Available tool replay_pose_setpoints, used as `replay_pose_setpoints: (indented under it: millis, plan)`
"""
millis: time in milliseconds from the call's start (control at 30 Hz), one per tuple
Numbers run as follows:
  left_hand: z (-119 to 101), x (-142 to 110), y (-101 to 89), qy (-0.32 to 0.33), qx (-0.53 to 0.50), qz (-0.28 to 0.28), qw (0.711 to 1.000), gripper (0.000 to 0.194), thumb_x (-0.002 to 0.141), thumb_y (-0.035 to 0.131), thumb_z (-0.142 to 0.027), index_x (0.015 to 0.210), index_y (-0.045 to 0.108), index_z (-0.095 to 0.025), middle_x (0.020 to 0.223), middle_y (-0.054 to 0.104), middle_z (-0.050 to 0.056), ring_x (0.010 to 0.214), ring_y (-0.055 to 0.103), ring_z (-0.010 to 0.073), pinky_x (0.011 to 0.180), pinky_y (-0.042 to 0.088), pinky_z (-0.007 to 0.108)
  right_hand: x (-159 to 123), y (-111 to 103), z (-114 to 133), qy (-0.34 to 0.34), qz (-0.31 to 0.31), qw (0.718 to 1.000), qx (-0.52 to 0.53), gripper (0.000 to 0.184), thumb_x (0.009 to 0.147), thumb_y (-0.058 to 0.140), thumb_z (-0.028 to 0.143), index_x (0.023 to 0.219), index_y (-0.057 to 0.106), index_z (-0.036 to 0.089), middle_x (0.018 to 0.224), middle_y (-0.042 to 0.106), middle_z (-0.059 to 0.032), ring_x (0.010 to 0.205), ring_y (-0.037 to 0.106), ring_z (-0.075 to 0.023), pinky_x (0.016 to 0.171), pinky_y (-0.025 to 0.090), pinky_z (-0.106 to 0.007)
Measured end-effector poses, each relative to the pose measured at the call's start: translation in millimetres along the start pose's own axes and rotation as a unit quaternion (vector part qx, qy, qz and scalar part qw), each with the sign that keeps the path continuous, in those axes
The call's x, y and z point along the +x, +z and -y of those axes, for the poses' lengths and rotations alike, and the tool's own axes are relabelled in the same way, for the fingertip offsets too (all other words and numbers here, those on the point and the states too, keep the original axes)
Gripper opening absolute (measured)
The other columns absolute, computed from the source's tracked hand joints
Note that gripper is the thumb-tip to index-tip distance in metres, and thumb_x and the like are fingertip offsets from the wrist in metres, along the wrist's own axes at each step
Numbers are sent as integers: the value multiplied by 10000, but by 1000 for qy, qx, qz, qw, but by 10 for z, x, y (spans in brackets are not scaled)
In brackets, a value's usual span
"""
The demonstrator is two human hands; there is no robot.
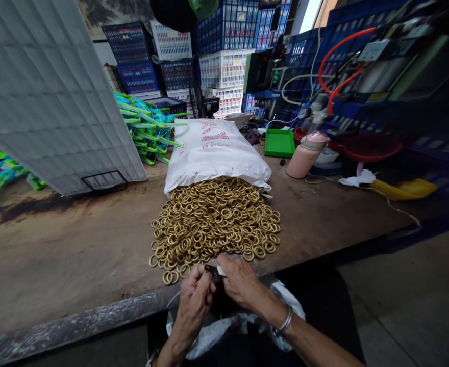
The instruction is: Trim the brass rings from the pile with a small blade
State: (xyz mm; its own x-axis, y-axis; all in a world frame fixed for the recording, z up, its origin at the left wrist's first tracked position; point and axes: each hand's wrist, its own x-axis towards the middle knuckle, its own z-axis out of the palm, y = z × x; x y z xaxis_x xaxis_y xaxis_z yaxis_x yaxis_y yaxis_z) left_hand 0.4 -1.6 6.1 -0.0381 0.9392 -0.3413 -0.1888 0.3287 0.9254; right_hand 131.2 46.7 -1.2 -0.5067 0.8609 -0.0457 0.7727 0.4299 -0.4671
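Head camera: pinches a small dark piece (211,269) between thumb and fingers of the left hand (194,302), just beside the near edge of the ring pile (217,219). With the right hand (242,283), fingers curled in, grips a pale piece (221,270) against the dark one. Cannot tell the exact shape of either, nor the placing of the hidden fingertips. Holds both at the front edge of the desk (94,260), near the pile and above a crumpled white sheet (224,329).

Behind the pile, shows a white printed bag (217,148), lying with its mouth against the rings; to the pile's left, a tall grey padded panel (56,97); beyond to the right, a green tray (280,143) and a pink bottle (304,160).

Probably light and stiff, to judge by size and look, yet small enough to slip from a loose pinch: best taken by the outer ends, between thumb and forefinger. Likewise for the brass-coloured rings: likely hard, smooth, apt to roll or slide, best lifted singly by the rim.
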Motion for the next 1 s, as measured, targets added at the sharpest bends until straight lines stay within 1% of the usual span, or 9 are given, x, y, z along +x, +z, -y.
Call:
replay_pose_setpoints:
  millis: [167, 233, 333, 433, 533, 667, 800, 900, 1000]
  plan:
    - [184, -289, -22, -104, -58, 141, 983, 377, 668, 575, -540, 645, 463, -181, 428, 459, -64, 278, 253, 17, 291, 155, 157, 32, -60, 58, 19, -18, 999, -27, 232, 689, 384, 84, 872, 499, 168, 671, 566, -25, 597, 478, -143, 545, 225, -248]
    - [304, -330, -62, -178, -92, 163, 966, 352, 638, 628, -493, 649, 482, -173, 449, 489, -48, 279, 281, 21, 280, 148, 153, 51, -28, 84, 13, -30, 999, -27, 252, 659, 390, 72, 864, 498, 170, 673, 568, -25, 607, 486, -145, 559, 240, -247]
    - [486, -281, -161, -270, -160, 76, 947, 247, 632, 670, -339, 656, 515, -147, 485, 512, -33, 320, 365, 34, 287, 163, 134, 97, 77, 128, -8, -55, 998, -21, 297, 633, 399, 52, 884, 496, 177, 713, 589, -21, 640, 513, -144, 582, 255, -244]
    - [631, -177, -228, -309, -214, -30, 926, 136, 672, 631, -223, 691, 555, -111, 538, 575, 16, 393, 479, 69, 345, 306, 152, 156, 164, 185, -7, -76, 997, -24, 308, 671, 411, 64, 939, 488, 193, 740, 607, -8, 647, 532, -142, 587, 255, -246]
    - [730, -82, -217, -297, -248, -85, 918, 24, 691, 577, -129, 698, 579, -107, 677, 647, 77, 579, 601, 140, 495, 445, 223, 193, 177, 253, -5, -69, 997, -34, 275, 715, 425, 95, 960, 485, 205, 757, 616, -2, 658, 544, -141, 592, 257, -249]
    - [821, 7, -159, -259, -257, -78, 928, 101, 682, 530, -79, 681, 618, -129, 753, 674, 72, 749, 618, 191, 671, 476, 294, 189, 155, 318, -22, -49, 998, -36, 316, 720, 432, 103, 1011, 471, 219, 850, 620, -7, 734, 554, -151, 626, 268, -254]
    - [907, 56, -140, -236, -231, -85, 940, 76, 669, 562, -133, 629, 616, -168, 758, 678, 53, 845, 605, 229, 716, 470, 328, 182, 176, 340, -14, -22, 999, -47, 353, 705, 413, 79, 1023, 472, 221, 875, 616, -20, 755, 551, -162, 621, 269, -260]
    - [963, 58, -143, -208, -182, -67, 959, 44, 662, 592, -205, 637, 616, -178, 824, 678, 65, 889, 597, 240, 727, 472, 337, 188, 195, 349, -10, -15, 998, -56, 371, 692, 412, 73, 1032, 469, 210, 891, 610, -37, 774, 544, -168, 631, 274, -259]
    - [975, 28, -145, -177, -119, -51, 976, 120, 656, 617, -291, 642, 623, -172, 821, 670, 81, 870, 599, 246, 702, 476, 333, 205, 205, 349, -14, -18, 998, -64, 362, 682, 416, 69, 1012, 479, 204, 896, 608, -49, 778, 542, -169, 636, 278, -258]
